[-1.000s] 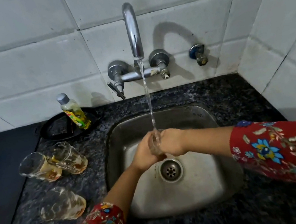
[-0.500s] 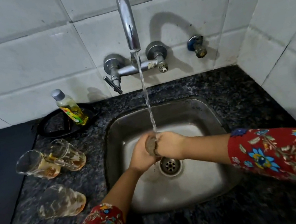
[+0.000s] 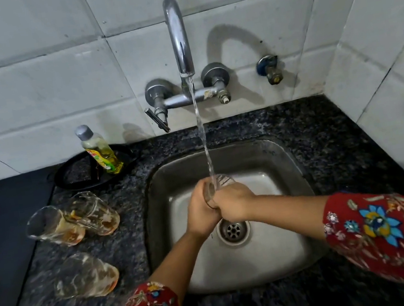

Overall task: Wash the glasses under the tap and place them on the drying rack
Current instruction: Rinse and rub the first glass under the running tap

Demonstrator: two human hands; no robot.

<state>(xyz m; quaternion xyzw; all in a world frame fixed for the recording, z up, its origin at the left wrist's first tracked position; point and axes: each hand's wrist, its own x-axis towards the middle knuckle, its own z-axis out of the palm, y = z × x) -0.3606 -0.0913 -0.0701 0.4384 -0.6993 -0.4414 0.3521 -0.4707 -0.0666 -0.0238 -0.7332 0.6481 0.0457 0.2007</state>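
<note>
At the far left of the speckled dark stone worktop (image 3: 325,133) we see three dirty tumblers lying on their sides. The first glass (image 3: 53,226) touches the second glass (image 3: 94,213), and the third glass (image 3: 85,275) lies nearer us, apart from them. All three are clear, tapered and streaked with brownish residue. Behind them a yellow soap bottle (image 3: 100,150) leans in a shallow black dish (image 3: 72,173).

Next comes the curved chrome tap (image 3: 178,37), fixed to the white tiled wall. Its thin stream (image 3: 201,131) falls to the held glass (image 3: 222,180) over the middle of the steel sink (image 3: 286,155). The left hand (image 3: 201,213) has its grip curled round the lower part of the glass. The right hand (image 3: 234,204) has its grip wrapped round the body from the other side, so only the ribbed rim shows above the knuckles, tilted up into the water.

We judge this glass to be light, rigid and brittle, and slick while wet. It is best taken round the wall at mid-height with the whole grip, not pinched at the rim, and kept off the hard steel below. The round drain (image 3: 233,230) sits just under the hands.

Further right a small blue valve (image 3: 268,68) sticks out of the tiles. We see no drying rack in view.
</note>
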